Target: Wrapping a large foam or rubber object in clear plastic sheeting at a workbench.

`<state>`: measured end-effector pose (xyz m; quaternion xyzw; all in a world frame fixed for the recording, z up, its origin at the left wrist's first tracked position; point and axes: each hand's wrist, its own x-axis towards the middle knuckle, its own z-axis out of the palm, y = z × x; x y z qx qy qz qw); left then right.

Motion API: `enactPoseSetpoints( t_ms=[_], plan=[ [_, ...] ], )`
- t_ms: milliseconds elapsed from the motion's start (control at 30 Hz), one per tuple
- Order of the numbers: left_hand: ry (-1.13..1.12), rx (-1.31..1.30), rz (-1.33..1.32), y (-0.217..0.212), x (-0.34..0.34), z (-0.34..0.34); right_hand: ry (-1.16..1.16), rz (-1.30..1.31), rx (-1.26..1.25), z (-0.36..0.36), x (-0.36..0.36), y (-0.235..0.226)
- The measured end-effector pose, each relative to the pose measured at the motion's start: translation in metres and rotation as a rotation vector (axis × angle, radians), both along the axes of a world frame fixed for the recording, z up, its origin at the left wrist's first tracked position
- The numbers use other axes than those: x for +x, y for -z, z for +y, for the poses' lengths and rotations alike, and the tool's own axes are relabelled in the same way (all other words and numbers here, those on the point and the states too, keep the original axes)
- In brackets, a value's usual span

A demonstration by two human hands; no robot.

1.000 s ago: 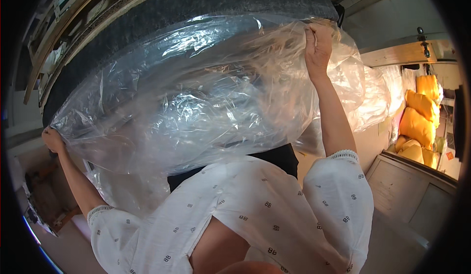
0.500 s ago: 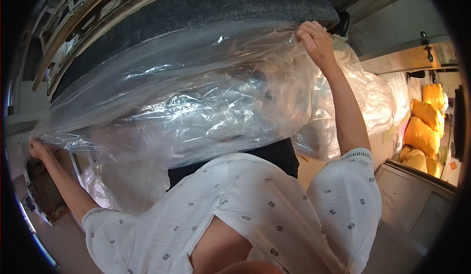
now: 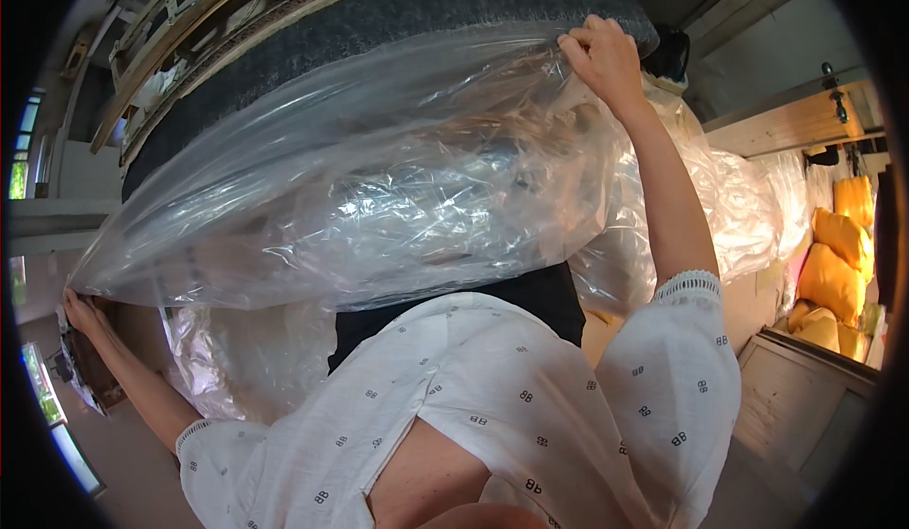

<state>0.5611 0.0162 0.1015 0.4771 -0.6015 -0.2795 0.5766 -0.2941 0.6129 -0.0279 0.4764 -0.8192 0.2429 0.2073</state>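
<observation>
A wide sheet of clear plastic film [image 3: 407, 202] is stretched between my two hands, wrinkled and shiny through its middle. At the far left, my left hand [image 3: 83, 313] is closed on one corner of it. My right hand [image 3: 604, 60] pinches its upper edge at the right, with the arm reaching forward. Behind the film stands a long dark grey padded surface [image 3: 398, 19], and the film's upper edge runs along its lower side. More film hangs in folds below my left arm and in front of my body.
Wooden slats and frames [image 3: 180, 32] line the far left. To the right lie more bunched clear film [image 3: 748, 207], a wooden board [image 3: 795, 120] with a dark metal fitting, and several yellow bundles [image 3: 833, 268]. A pale cabinet [image 3: 805, 415] stands at the lower right.
The film is drawn tauter along its upper left edge. My right hand has shifted slightly up the dark surface, and my view has turned a little. Both hands keep their hold.
</observation>
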Motion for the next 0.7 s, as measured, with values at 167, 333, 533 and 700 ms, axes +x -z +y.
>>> enactPoseSetpoints(
  t_ms=[167, 333, 533, 700],
  plan=[
    [0.127, 0.123, 0.153, 0.044, -0.035, 0.05, 0.056, -0.214, 0.121, 0.003, -0.013, -0.012],
    [0.075, 0.247, 0.131, 0.069, -0.031, 0.083, -0.102, -0.343, -0.038, -0.009, -0.025, -0.009],
    [0.107, 0.197, 0.38, 0.075, -0.161, 0.096, -0.145, -0.596, -0.551, -0.044, -0.096, -0.078],
    [-0.184, 0.205, -0.149, 0.088, -0.263, 0.091, 0.143, 0.026, -0.508, -0.087, -0.136, -0.096]
  ],
)
